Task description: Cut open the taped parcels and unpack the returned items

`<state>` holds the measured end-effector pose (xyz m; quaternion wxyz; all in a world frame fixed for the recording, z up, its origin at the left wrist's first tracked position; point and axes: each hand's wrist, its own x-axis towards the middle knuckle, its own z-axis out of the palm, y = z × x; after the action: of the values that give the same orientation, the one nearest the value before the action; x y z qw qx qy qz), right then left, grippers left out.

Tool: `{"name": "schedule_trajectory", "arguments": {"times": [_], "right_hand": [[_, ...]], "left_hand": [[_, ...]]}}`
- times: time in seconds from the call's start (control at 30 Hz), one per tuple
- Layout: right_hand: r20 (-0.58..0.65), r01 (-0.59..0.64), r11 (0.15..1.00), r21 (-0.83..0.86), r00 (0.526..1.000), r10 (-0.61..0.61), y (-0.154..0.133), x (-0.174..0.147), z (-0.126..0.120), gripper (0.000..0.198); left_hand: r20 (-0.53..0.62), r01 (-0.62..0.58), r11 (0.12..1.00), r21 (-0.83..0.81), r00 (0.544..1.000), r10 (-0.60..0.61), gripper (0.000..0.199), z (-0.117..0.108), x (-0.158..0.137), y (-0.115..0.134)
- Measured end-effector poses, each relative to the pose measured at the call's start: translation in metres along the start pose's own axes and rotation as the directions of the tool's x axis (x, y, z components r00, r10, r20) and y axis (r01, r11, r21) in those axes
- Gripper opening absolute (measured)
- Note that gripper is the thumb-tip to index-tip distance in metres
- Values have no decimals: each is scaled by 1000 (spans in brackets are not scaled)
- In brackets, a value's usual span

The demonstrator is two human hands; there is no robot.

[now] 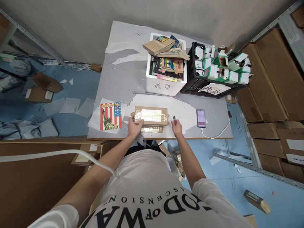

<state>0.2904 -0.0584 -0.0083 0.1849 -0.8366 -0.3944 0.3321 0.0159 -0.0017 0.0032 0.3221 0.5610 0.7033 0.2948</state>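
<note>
A taped cardboard box with a pale label lies near the table's front edge. My left hand grips its left end, thumb on top and fingers at the side. Under its front edge shows another taped brown surface. To the right of the box, apart from it, my right hand is closed around a small dark-tipped tool, too small to tell its exact kind. A book with a striped flag and a statue on its cover lies to the left, on white paper.
A white bin full of books and a black crate of green-and-white cartons stand at the back right. A phone with a cable lies right. A thin rod lies before the bin. Shelves with boxes flank the right.
</note>
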Motion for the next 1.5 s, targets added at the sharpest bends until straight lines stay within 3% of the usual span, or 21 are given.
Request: {"name": "schedule_trajectory", "arguments": {"times": [0.07, 0.1, 0.17, 0.2, 0.27, 0.33, 0.37, 0.4, 0.47, 0.5, 0.57, 0.7, 0.8, 0.97, 1.17, 1.27, 1.37, 1.43, 1.5], "right_hand": [[-55, -102, 963, -251, 994, 91, 17, -4, -3, 43], [-44, -134, 930, -343, 991, 127, 24, -5, -4, 49], [27, -139, 892, -429, 986, 166, 32, -6, -9, 54], [58, -124, 891, -437, 985, 166, 32, -5, -13, 54], [58, -66, 913, -403, 994, 98, 23, -3, -24, 54], [19, 88, 938, -335, 996, -86, 1, -2, -37, 56], [28, 216, 928, -303, 975, -218, -14, -2, -43, 57], [70, 365, 888, -278, 930, -360, -33, -2, -48, 58], [309, 647, 724, -239, 758, -575, -73, -2, -51, 60], [433, 735, 639, -228, 664, -610, -93, -2, -49, 60], [607, 821, 509, -257, 547, -576, -128, 0, -42, 59], [773, 907, 298, -299, 413, -482, -163, 7, -23, 61], [806, 931, 195, -308, 364, -468, -169, 10, -20, 64], [827, 933, 113, -342, 356, -436, -175, 8, -25, 68], [834, 907, 74, -414, 411, -369, -181, 6, -22, 69], [805, 865, 131, -485, 499, -320, -169, 6, -37, 68], [739, 787, 261, -559, 615, -275, -139, 8, -73, 68], [689, 737, 344, -582, 672, -273, -115, 8, -98, 69], [657, 701, 373, -608, 708, -260, -97, 7, -113, 72]], "left_hand": [[-89, -183, 976, 117, 977, 194, 49, 3, -3, 3], [-65, -306, 937, 170, 945, 321, 34, 5, -3, 4], [77, -552, 806, 211, 832, 550, 15, 8, -3, 4], [146, -648, 733, 206, 761, 632, 21, 9, -3, 3], [223, -763, 614, 204, 647, 729, 30, 9, -3, -1], [246, -805, 544, 235, 591, 768, 31, 8, -3, -6], [252, -814, 525, 249, 578, 776, 31, 8, -4, -8], [255, -817, 516, 259, 573, 779, 31, 8, -4, -10], [250, -812, 517, 270, 578, 777, 31, 8, -5, -13], [248, -809, 522, 269, 582, 774, 32, 9, -4, -14], [248, -811, 529, 251, 582, 774, 32, 10, -3, -14], [242, -816, 542, 201, 578, 779, 34, 12, -2, -14], [233, -818, 535, 210, 573, 785, 35, 11, -2, -14], [230, -817, 523, 241, 572, 787, 34, 12, -2, -17], [231, -824, 515, 237, 562, 794, 34, 11, 0, -17], [252, -823, 517, 236, 566, 785, 34, 10, 0, -16], [271, -825, 520, 222, 564, 780, 36, 10, 0, -14], [283, -823, 529, 208, 569, 773, 36, 12, 0, -12], [296, -816, 545, 192, 577, 761, 37, 15, -1, -11]]}}
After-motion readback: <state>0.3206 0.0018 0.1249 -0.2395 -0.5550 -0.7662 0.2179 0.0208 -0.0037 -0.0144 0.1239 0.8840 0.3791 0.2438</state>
